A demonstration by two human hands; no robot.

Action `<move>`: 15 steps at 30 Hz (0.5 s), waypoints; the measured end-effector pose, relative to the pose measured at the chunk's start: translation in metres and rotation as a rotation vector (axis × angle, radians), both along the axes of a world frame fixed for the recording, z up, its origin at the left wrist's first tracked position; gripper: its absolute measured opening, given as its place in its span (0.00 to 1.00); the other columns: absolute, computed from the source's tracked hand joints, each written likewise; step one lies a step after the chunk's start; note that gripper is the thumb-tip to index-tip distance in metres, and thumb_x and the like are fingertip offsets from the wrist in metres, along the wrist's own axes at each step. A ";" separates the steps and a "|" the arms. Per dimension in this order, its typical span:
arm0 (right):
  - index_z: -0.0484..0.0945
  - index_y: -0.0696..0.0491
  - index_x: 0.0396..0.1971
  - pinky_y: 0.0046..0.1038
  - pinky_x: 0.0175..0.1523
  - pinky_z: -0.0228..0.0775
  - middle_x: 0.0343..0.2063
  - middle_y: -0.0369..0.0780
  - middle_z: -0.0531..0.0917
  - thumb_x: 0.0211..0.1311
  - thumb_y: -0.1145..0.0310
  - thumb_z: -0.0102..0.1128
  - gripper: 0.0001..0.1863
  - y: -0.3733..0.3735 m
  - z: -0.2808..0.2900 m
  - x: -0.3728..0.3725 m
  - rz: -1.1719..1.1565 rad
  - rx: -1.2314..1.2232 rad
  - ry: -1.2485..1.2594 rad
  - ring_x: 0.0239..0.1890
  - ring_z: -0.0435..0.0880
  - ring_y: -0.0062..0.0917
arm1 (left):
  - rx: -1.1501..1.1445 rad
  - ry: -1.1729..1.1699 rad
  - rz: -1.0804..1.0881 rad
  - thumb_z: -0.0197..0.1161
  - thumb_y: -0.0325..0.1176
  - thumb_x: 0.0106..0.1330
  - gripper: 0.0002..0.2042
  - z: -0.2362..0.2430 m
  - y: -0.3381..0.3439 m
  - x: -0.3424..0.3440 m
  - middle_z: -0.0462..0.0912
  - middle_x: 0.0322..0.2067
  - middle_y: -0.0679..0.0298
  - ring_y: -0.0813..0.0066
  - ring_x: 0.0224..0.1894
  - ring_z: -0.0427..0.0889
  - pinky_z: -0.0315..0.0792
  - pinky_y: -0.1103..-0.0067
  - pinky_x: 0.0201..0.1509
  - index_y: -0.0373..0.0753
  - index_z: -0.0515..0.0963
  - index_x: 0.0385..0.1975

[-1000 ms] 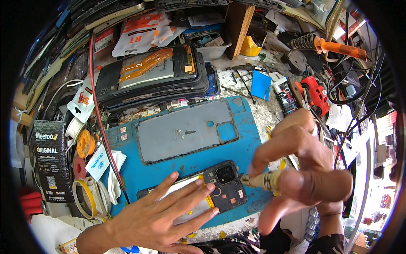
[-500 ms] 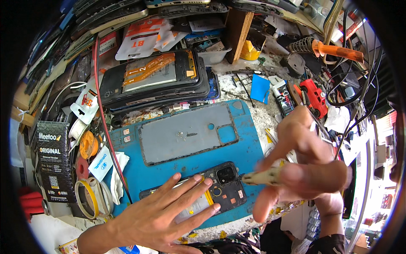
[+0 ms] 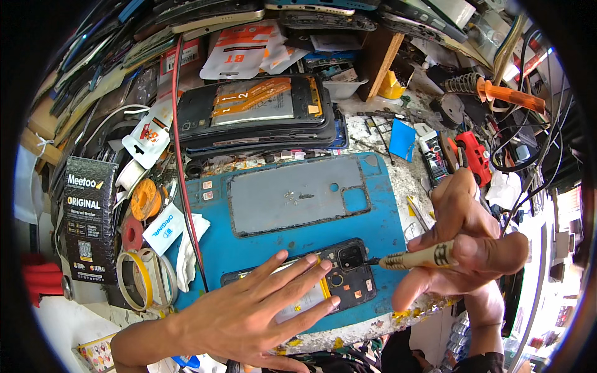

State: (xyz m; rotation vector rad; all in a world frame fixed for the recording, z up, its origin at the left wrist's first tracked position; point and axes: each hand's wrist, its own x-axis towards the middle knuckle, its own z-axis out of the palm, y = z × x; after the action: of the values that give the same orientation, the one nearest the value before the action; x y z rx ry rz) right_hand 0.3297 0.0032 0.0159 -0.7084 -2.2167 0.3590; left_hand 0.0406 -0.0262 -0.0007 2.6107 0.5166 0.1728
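Note:
An opened black phone (image 3: 354,289) lies back side up near the front of a blue work mat (image 3: 387,217). Its camera block and its silver battery (image 3: 297,299) with a yellow edge are exposed. Spread flat across the battery and the left part of the phone is my left hand (image 3: 249,311), fingers apart. My right hand (image 3: 482,255) holds a screwdriver (image 3: 413,258) with a worn cream handle, roughly level, its dark tip beside the phone's camera corner. Whether the tip touches the phone, I cannot tell. Behind the phone rests a detached grey back cover (image 3: 280,202) with small bits on it.
Stacked phones (image 3: 249,127) stand behind the mat. A red cable (image 3: 180,149) runs down at the left, near tape rolls (image 3: 134,283) and a black packet (image 3: 90,217). At the right are a red toy car (image 3: 474,158), an orange-handled tool (image 3: 513,96) and black cables.
The whole scene has shifted slightly right in the view. My right hand, blurred before, now shows sharply, with the screwdriver's tip still near the phone's camera corner. My left hand stays on the phone.

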 end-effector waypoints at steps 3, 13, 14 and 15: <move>0.61 0.38 0.53 0.31 0.33 0.61 0.24 0.31 0.84 0.50 0.53 0.77 0.36 0.003 0.002 -0.001 -0.003 0.028 0.016 0.26 0.74 0.23 | 0.000 0.012 -0.006 0.62 0.72 0.56 0.45 0.001 0.000 0.000 0.64 0.67 0.42 0.45 0.69 0.66 0.63 0.49 0.68 0.42 0.69 0.66; 0.60 0.39 0.64 0.29 0.30 0.60 0.26 0.34 0.84 0.48 0.53 0.80 0.46 0.006 -0.003 -0.005 0.092 -0.004 0.056 0.27 0.73 0.23 | 0.046 0.061 0.004 0.63 0.73 0.52 0.47 0.004 -0.001 0.002 0.67 0.65 0.42 0.44 0.67 0.69 0.61 0.49 0.69 0.43 0.72 0.65; 0.60 0.39 0.65 0.29 0.30 0.60 0.27 0.34 0.84 0.47 0.53 0.80 0.46 0.006 -0.004 -0.004 0.076 0.014 0.048 0.28 0.73 0.22 | 0.053 0.071 0.003 0.64 0.73 0.52 0.46 0.005 -0.001 0.002 0.68 0.65 0.41 0.44 0.66 0.69 0.60 0.49 0.69 0.43 0.72 0.64; 0.62 0.40 0.64 0.28 0.31 0.62 0.27 0.35 0.83 0.46 0.52 0.80 0.46 0.006 -0.004 -0.003 0.067 0.014 0.032 0.28 0.75 0.22 | 0.042 0.075 0.005 0.64 0.73 0.51 0.46 0.005 -0.001 0.002 0.67 0.65 0.41 0.44 0.66 0.70 0.61 0.49 0.69 0.43 0.73 0.64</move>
State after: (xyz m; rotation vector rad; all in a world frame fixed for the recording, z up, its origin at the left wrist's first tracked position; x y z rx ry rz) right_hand 0.3268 0.0090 0.0117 -0.6179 -2.2144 0.3853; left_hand 0.0426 -0.0269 0.0042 2.6652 0.5516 0.0891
